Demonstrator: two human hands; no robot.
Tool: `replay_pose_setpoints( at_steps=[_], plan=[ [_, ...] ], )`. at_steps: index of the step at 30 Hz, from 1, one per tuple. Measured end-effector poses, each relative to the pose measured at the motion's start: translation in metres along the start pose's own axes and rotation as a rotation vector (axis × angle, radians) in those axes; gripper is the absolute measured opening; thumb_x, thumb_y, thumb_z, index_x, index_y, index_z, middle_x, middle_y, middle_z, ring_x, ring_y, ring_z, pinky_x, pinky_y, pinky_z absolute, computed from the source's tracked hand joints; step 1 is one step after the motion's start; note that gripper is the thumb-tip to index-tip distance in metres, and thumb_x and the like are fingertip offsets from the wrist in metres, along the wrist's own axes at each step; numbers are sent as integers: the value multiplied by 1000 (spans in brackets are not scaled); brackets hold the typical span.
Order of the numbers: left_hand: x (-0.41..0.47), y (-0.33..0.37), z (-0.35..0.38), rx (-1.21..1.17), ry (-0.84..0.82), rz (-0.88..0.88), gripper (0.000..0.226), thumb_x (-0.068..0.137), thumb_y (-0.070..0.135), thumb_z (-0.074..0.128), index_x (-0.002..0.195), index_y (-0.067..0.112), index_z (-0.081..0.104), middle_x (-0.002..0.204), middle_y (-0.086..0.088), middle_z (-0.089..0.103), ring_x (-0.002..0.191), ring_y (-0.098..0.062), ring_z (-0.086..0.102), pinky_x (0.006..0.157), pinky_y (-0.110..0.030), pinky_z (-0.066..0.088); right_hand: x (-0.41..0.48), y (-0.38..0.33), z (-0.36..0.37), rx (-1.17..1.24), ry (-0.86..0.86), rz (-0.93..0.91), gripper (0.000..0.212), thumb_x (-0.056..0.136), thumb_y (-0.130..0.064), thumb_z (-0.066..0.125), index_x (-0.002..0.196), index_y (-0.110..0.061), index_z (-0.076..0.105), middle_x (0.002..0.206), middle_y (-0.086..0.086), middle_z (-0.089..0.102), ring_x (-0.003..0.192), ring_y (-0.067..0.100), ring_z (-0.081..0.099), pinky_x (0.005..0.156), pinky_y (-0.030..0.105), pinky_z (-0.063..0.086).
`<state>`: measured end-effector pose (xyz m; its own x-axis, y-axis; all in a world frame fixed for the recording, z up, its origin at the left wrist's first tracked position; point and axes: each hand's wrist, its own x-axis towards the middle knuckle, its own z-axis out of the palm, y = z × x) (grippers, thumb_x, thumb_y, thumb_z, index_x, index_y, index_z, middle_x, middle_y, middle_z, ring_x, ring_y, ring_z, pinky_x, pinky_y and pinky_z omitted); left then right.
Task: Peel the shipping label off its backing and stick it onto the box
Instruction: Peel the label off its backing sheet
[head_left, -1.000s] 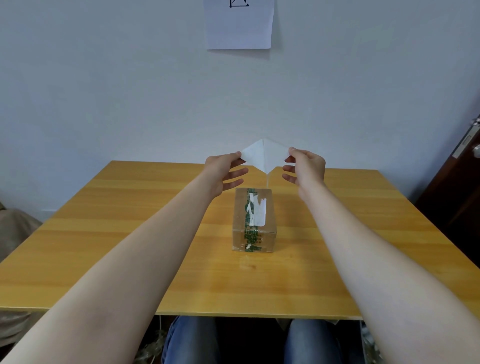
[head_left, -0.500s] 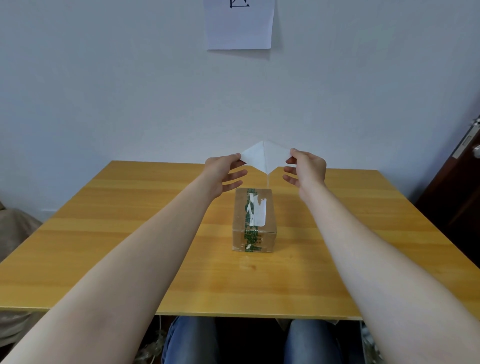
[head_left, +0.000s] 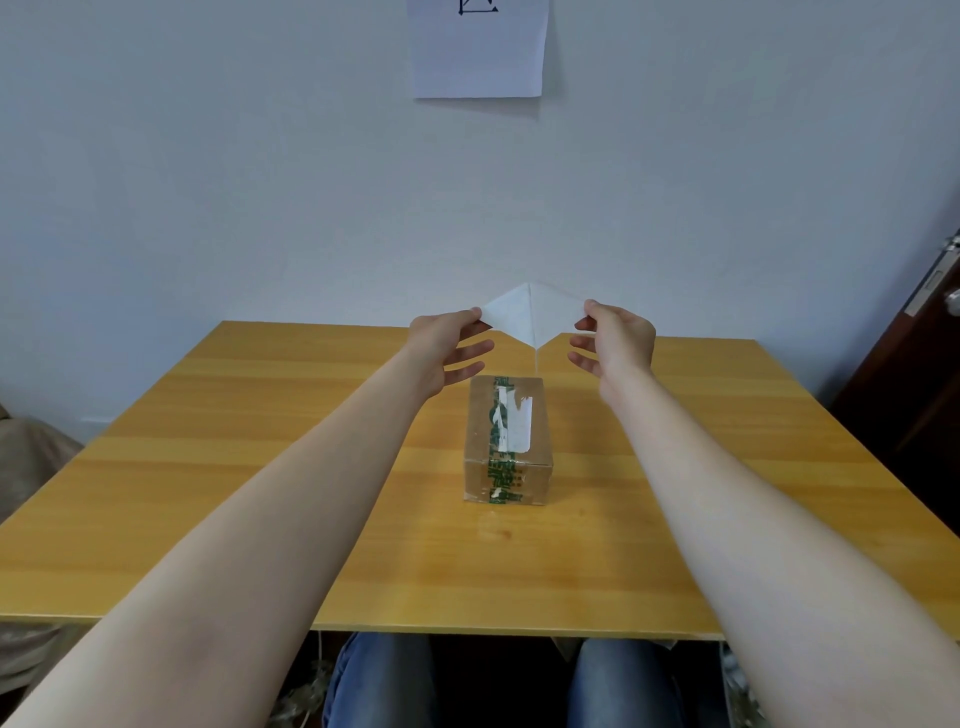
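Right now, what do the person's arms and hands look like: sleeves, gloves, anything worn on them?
Both arms are bare along all of their visible length, with no sleeves in view. The left hand and right hand wear no gloves, and no rings, watch or wristbands show. Below the table edge, blue denim trousers cover the knees.

Bare forearms without sleeves, blue jeans (head_left: 384, 680) on both legs below
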<state>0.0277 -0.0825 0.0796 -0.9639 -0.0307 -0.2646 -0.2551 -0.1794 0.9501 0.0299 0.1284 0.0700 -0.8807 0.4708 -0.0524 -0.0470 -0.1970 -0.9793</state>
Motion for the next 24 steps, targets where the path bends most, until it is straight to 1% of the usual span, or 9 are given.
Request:
replay_pose_setpoints(
  at_steps=[5, 10, 19, 24],
  plan=[
    [1, 0, 2, -8, 14, 4, 23, 100, 26, 71, 119, 14, 73, 97, 5, 83, 90, -17, 80, 79, -38, 67, 1, 0, -1, 7, -1, -1, 11, 98, -19, 67, 91, -12, 71, 84, 4, 68, 68, 21, 65, 62, 35, 62],
    [3, -1, 2, -18, 26, 6, 22, 100, 26, 72, 118, 13, 73, 97, 5, 83, 92, -18, 80, 81, -39, 66, 3, 0, -3, 7, 6, 2, 11, 99, -20, 67, 94, -12, 71, 85, 4, 69, 67, 21, 65, 63, 36, 63],
    [3, -2, -1, -74, 27, -4, 21, 101, 25, 71, 119, 14, 73, 98, 5, 83, 88, -17, 81, 72, -36, 65, 2, -1, -1, 24, 6, 14, 11, 98, -20, 67, 98, -11, 72, 85, 3, 70, 68, 21, 65, 62, 35, 63],
    [3, -3, 0, -104, 23, -6, 21, 102, 24, 69, 120, 14, 71, 103, 3, 83, 89, -17, 81, 74, -36, 66, 2, -2, 0, 45, 6, 19, 12, 99, -19, 67, 100, -8, 72, 83, 5, 68, 66, 22, 64, 66, 39, 66]
  ],
)
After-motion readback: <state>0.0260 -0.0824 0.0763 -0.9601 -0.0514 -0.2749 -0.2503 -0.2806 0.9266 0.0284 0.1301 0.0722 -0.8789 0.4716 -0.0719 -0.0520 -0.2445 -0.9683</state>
